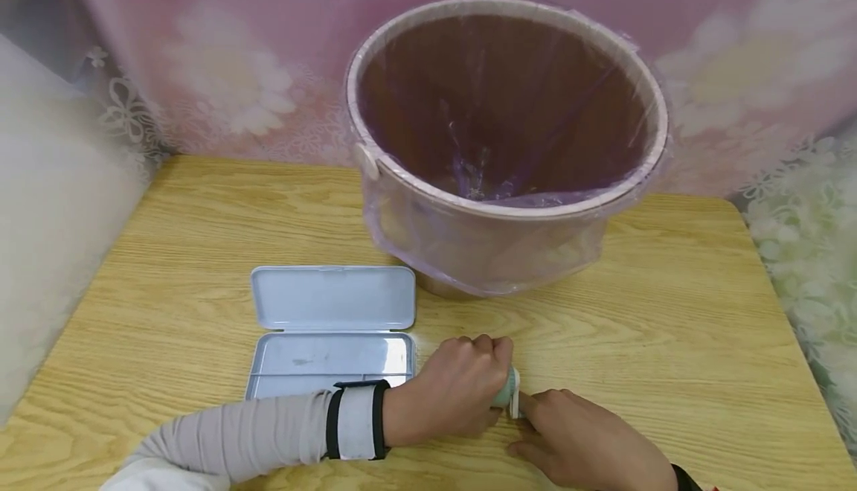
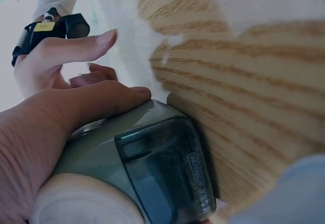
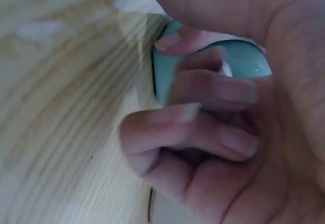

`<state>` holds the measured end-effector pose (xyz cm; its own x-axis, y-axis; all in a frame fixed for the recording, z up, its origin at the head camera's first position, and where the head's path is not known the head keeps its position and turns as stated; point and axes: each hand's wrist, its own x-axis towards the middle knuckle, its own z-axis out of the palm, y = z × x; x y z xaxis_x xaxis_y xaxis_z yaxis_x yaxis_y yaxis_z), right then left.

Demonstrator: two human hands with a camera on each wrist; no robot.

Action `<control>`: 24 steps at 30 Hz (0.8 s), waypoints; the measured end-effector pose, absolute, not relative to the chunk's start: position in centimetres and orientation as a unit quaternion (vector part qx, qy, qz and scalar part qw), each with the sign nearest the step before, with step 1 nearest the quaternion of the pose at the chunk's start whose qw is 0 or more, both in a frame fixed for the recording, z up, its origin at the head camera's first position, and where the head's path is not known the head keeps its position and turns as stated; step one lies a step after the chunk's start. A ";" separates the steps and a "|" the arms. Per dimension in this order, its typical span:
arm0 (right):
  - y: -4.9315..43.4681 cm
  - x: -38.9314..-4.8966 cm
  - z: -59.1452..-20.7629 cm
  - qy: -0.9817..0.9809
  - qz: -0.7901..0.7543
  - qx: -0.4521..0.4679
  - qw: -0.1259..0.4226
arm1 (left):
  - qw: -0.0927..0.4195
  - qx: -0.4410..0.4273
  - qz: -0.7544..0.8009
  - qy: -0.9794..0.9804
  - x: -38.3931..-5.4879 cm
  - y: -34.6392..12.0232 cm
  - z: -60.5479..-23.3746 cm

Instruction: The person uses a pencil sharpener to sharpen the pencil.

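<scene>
Pink floral fabric (image 1: 228, 0) is forming the backdrop across the top of the frame, with a wood-grain tabletop (image 1: 669, 312) spreading out below and a large bin (image 1: 505, 210), lined with thin clear plastic, standing at upper center. At lower center, a person's left hand (image 1: 462, 383) is reaching in from the left, knuckles up, its fingers curling firmly around a pale green device (image 1: 504, 390); in the left wrist view the thumb is lying along the device's upper edge. From the lower right, the right hand (image 1: 582, 435) is coming in close against the device's other side, its fingers bending inward and its thumb extending; whether they are pinching anything cannot be told. The device is turning its cream-colored end plate (image 1: 515, 396) toward the right of the frame, while the left hand is covering too much of it for its long axis to be read with certainty. Seen from the left wrist, its smooth green shell is carrying a dark see-through panel (image 2: 162, 168) with pale lettering too blurred to read, and a rounded cream part (image 2: 86, 201) is showing at lower left. A pale blue case (image 1: 335, 297) is lying open left of center, near the left hand, its hinged lid leaning back toward the bin and its lower half partly hiding behind the sleeved left forearm (image 1: 261, 431).
</scene>
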<state>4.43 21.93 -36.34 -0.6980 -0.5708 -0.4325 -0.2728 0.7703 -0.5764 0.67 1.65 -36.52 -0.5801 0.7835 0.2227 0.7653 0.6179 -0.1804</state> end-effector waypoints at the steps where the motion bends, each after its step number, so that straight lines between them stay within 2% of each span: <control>1: 22.0 4.6 -36.2 0.890 -0.245 -0.230 0.307 | 0.141 -0.436 0.030 -0.888 0.7 1.7 -36.5; 3: 22.0 4.9 -35.8 0.897 -0.243 -0.233 0.288 | 0.142 -0.435 0.030 -0.889 0.7 1.7 -36.5; 6: 22.0 5.2 -35.4 0.917 -0.211 -0.262 0.213 | 0.144 -0.434 0.029 -0.889 0.6 1.7 -36.5; 12: 21.9 4.6 -36.1 0.922 -0.146 -0.357 -0.043 | 0.130 -0.436 0.019 -0.890 0.8 1.7 -36.7; 14: 21.8 3.8 -36.5 0.912 -0.148 -0.369 -0.096 | 0.127 -0.438 0.016 -0.890 0.8 1.7 -36.7; 18: 21.5 1.7 -36.7 0.915 -0.138 -0.362 -0.117 | 0.129 -0.440 0.019 -0.888 0.6 1.7 -36.7; 21: 21.3 0.3 -36.9 0.925 -0.126 -0.346 -0.092 | 0.131 -0.440 0.022 -0.888 0.5 1.7 -36.7; 24: 21.1 -0.5 -37.6 0.936 -0.118 -0.329 -0.039 | 0.132 -0.437 0.028 -0.889 0.5 1.7 -36.6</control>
